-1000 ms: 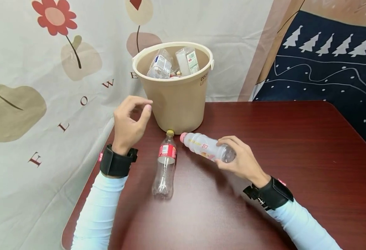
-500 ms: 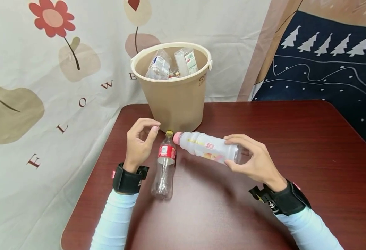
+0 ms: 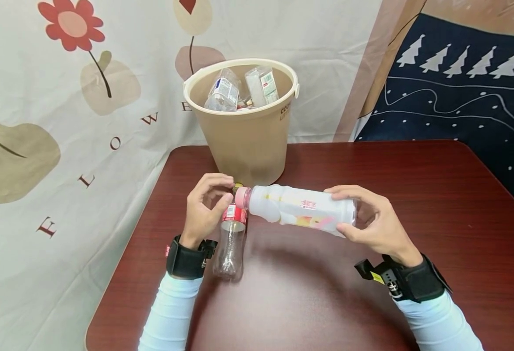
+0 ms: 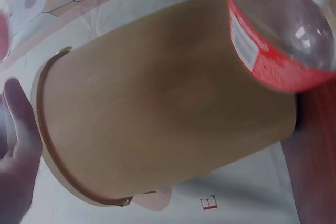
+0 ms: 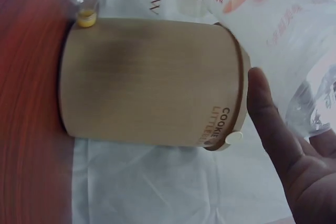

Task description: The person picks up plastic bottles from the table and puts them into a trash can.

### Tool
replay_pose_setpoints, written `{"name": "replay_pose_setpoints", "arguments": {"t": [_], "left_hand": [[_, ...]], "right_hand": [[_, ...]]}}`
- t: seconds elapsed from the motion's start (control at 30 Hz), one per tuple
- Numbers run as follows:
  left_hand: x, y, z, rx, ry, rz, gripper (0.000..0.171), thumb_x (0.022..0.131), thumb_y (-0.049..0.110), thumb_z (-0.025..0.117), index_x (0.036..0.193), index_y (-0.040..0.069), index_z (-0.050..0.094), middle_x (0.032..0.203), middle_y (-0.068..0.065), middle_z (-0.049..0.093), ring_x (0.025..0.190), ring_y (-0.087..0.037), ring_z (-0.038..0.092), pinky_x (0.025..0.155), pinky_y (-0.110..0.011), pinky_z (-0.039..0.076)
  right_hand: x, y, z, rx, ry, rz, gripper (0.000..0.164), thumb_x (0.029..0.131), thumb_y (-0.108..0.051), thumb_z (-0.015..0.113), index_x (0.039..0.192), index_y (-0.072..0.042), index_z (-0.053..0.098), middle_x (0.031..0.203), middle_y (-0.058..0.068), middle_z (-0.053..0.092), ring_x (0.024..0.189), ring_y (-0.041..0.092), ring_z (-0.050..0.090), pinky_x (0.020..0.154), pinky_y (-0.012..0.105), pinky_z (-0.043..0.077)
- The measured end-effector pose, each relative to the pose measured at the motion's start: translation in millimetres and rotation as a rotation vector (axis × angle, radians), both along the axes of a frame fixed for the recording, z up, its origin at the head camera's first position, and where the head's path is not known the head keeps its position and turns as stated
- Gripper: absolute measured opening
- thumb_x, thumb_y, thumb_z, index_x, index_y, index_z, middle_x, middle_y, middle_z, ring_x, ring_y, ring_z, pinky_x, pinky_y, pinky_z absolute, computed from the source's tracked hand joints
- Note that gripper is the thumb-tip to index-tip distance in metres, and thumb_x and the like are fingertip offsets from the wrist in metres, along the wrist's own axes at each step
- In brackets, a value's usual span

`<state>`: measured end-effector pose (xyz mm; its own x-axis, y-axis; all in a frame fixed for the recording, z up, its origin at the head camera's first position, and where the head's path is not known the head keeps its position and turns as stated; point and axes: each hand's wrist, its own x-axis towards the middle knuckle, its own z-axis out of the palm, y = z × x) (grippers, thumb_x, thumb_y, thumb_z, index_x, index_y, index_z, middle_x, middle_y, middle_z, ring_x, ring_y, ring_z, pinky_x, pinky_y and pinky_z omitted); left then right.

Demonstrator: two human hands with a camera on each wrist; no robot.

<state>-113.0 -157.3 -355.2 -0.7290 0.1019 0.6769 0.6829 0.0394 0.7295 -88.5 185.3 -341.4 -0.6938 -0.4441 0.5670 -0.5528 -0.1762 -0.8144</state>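
Observation:
My right hand [image 3: 377, 217] grips a clear plastic bottle [image 3: 298, 207] with a frosted fruit label by its base end, thumb below and fingers above. The bottle is held sideways over the table, its pink cap [image 3: 241, 198] pointing left. Close to that cap is my left hand [image 3: 205, 209], thumb and fingers loosely bent and apart; in the left wrist view a gap shows between hand and cap. Beneath them a cola bottle [image 3: 230, 251] with a red label lies on the table, its yellow cap [image 5: 87, 19] near the bucket's foot.
A beige bucket [image 3: 248, 146] with a cream rim stands at the back of the dark red table [image 3: 414, 204]. Clear plastic containers [image 3: 223, 92] fill it near the top. A white printed cloth [image 3: 121, 58] hangs behind, beside a navy one with trees [image 3: 458, 97].
The right hand has lifted the pink-capped bottle and turned it more level, moving its base end right. The left hand has come down and right, from beside the bucket to near the cap.

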Motion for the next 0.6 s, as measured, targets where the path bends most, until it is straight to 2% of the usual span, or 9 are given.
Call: {"name": "replay_pose_setpoints", "arguments": {"t": [0.17, 0.27, 0.4, 0.6], "left_hand": [[1.8, 1.6, 0.5, 0.011, -0.012, -0.161, 0.043, 0.086, 0.016, 0.073, 0.113, -0.016, 0.059, 0.12, -0.011, 0.061, 0.109, -0.017, 0.062, 0.089, -0.023, 0.055], [2.7, 3.4, 1.8, 0.041, -0.014, -0.233, 0.041, 0.084, 0.014, 0.076, 0.112, -0.012, 0.062, 0.118, -0.012, 0.063, 0.108, -0.02, 0.063, 0.089, -0.024, 0.055], [3.1, 5.0, 3.6, 0.057, 0.002, -0.274, 0.033, 0.082, 0.011, 0.077, 0.11, -0.003, 0.067, 0.111, -0.011, 0.064, 0.102, -0.02, 0.064, 0.084, -0.025, 0.057], [2.7, 6.4, 2.6, 0.049, -0.009, -0.299, 0.03, 0.077, -0.003, 0.073, 0.106, -0.007, 0.067, 0.107, -0.01, 0.063, 0.098, -0.018, 0.063, 0.078, -0.025, 0.058]], "right_hand": [[-2.4, -0.2, 3.0, -0.054, 0.017, 0.06, 0.061, 0.066, 0.03, 0.06, 0.122, 0.007, 0.058, 0.13, 0.016, 0.059, 0.101, 0.021, 0.063, 0.06, 0.027, 0.059], [-3.5, -0.6, 4.9, -0.064, 0.022, 0.071, 0.06, 0.065, 0.03, 0.06, 0.121, 0.008, 0.058, 0.129, 0.017, 0.059, 0.098, 0.021, 0.065, 0.06, 0.028, 0.06], [-4.0, -0.6, 7.5, -0.064, 0.025, 0.072, 0.059, 0.065, 0.028, 0.062, 0.121, 0.008, 0.058, 0.129, 0.017, 0.06, 0.098, 0.022, 0.065, 0.064, 0.028, 0.061], [-2.9, 1.0, 7.2, -0.068, 0.034, 0.072, 0.061, 0.064, 0.028, 0.061, 0.122, 0.008, 0.058, 0.13, 0.017, 0.06, 0.104, 0.023, 0.063, 0.071, 0.027, 0.06]]}}
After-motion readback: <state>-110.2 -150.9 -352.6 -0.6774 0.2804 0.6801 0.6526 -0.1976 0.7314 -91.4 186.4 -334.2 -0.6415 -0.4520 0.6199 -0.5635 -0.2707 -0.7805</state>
